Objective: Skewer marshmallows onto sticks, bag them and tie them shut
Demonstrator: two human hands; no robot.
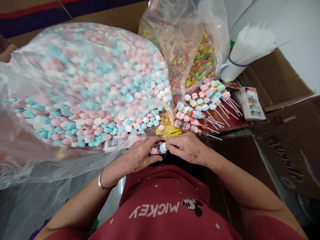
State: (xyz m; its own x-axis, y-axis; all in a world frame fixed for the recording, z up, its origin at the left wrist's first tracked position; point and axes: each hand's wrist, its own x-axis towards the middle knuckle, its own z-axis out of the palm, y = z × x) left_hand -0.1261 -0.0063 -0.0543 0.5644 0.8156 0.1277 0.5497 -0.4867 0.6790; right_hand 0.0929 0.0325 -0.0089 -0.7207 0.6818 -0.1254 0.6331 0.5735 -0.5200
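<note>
My left hand [138, 156] and my right hand [186, 146] meet just in front of my chest, both with fingers closed around a small candy skewer [160, 148] of pink, white and blue sweets. The left wrist wears a silver bangle [101, 182]. Directly behind my hands lies a big clear bag of pink, blue and white round candies [85, 83]. A bunch of yellow twist ties [167, 132] lies just beyond my fingers.
A second clear bag holds multicoloured ring candies [192, 56]. Finished candy skewers [210, 95], some wrapped, lie on a reddish board at right. A bundle of white sticks [247, 46] stands behind them, beside small printed bags [251, 103] and cardboard boxes [280, 80].
</note>
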